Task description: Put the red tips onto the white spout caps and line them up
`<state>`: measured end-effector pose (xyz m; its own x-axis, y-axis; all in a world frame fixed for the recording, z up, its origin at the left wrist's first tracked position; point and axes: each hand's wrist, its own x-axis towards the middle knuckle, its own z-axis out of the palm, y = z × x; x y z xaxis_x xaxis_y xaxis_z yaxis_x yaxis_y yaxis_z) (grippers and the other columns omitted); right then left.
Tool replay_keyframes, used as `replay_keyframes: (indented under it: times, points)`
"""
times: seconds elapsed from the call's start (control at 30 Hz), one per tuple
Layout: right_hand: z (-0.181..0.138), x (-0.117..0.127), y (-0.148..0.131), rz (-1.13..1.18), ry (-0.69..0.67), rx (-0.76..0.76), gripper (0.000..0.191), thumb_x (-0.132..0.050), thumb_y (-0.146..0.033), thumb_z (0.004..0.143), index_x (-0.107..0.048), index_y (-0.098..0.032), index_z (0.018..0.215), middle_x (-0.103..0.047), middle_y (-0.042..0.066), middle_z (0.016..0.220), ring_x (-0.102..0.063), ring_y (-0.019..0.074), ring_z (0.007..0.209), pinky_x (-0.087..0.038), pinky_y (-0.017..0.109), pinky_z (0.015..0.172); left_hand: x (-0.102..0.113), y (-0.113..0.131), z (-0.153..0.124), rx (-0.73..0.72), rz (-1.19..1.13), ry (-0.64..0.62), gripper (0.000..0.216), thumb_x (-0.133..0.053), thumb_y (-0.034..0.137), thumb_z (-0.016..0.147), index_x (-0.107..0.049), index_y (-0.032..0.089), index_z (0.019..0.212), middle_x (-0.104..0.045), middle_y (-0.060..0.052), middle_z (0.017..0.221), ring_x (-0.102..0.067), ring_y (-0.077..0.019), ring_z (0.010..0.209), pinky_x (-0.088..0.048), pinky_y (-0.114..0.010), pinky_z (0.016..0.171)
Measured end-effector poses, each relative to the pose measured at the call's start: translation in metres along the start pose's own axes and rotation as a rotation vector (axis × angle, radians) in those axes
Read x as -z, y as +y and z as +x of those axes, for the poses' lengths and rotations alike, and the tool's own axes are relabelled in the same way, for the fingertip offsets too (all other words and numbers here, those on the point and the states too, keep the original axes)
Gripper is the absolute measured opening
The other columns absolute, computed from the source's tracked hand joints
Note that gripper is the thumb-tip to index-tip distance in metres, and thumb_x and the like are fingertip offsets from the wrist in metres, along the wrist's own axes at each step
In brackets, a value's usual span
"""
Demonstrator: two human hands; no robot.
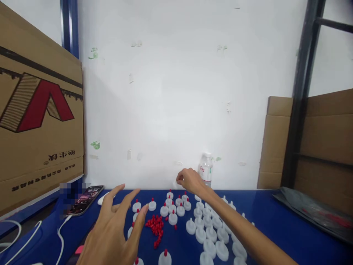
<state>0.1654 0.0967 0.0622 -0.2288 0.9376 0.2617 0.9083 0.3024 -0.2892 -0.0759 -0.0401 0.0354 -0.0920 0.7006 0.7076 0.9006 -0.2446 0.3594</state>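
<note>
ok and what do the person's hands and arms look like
The left hand and right hand are bare, with no gloves, rings or markings showing. No sleeve or watch shows on the right forearm; the left forearm lies outside the frame.

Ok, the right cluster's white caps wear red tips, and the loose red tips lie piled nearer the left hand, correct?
Not quite: the head view shows bare spouts on the right cluster's white caps; the loose red tips do lie piled nearer the left hand.

Bright light o'all, soft shadow on wall (176,92) L side (pixelated patch nr phone (88,198)).
</note>
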Motion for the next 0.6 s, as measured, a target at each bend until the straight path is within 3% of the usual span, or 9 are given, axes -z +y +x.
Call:
replay_keyframes:
  times: [0.1,0.2,0.3,0.43,0.6]
  points:
    - [0.016,-0.024,0.006,-0.109,-0.103,-0.028,0.034,-0.063,-0.036,0.097,-0.06,-0.019,0.126,-0.062,0.009,0.126,-0.065,0.0227,0.106,-0.056,0.043,0.088,-0.003,-0.001,-0.002,-0.025,-0.006,-0.039,0.047,-0.043,0.057,0.094,-0.069,0.03,0.123,-0.051,-0.01,0.145,-0.071,-0.028,0.109,-0.064,-0.034,0.07]
    - [0.021,-0.034,0.01,-0.193,-0.148,-0.034,0.034,-0.063,-0.035,0.097,-0.06,-0.018,0.126,-0.062,0.009,0.127,-0.065,0.0232,0.106,-0.056,0.044,0.089,-0.003,0.001,-0.004,-0.053,-0.025,-0.101,0.044,-0.04,0.053,0.096,-0.07,0.032,0.12,-0.055,-0.009,0.142,-0.071,-0.0261,0.108,-0.063,-0.03,0.068]
    - [0.016,-0.027,0.022,-0.281,-0.125,-0.085,0.034,-0.062,-0.036,0.098,-0.06,-0.018,0.127,-0.062,0.009,0.128,-0.064,0.0233,0.107,-0.056,0.045,0.09,-0.001,0.003,-0.004,-0.032,-0.025,-0.174,0.046,-0.035,0.053,0.098,-0.069,0.033,0.121,-0.059,-0.006,0.14,-0.074,-0.0237,0.102,-0.062,-0.029,0.065]
    - [-0.001,-0.011,0.046,-0.387,-0.101,-0.216,0.035,-0.063,-0.036,0.097,-0.059,-0.018,0.127,-0.062,0.01,0.128,-0.064,0.0237,0.107,-0.056,0.045,0.09,0.002,0.001,-0.001,0.003,0.0,-0.302,0.045,-0.035,0.054,0.097,-0.071,0.034,0.116,-0.076,-0.002,0.11,-0.074,-0.0231,0.095,-0.059,-0.031,0.076]
    - [-0.019,-0.009,0.059,-0.409,-0.135,-0.255,0.035,-0.063,-0.035,0.097,-0.06,-0.017,0.127,-0.062,0.01,0.127,-0.065,0.0234,0.106,-0.056,0.044,0.089,0.003,0.001,0.0,0.007,0.006,-0.401,0.044,-0.035,0.05,0.096,-0.072,0.032,0.11,-0.079,-0.001,0.101,-0.075,-0.0206,0.084,-0.055,-0.026,0.063]
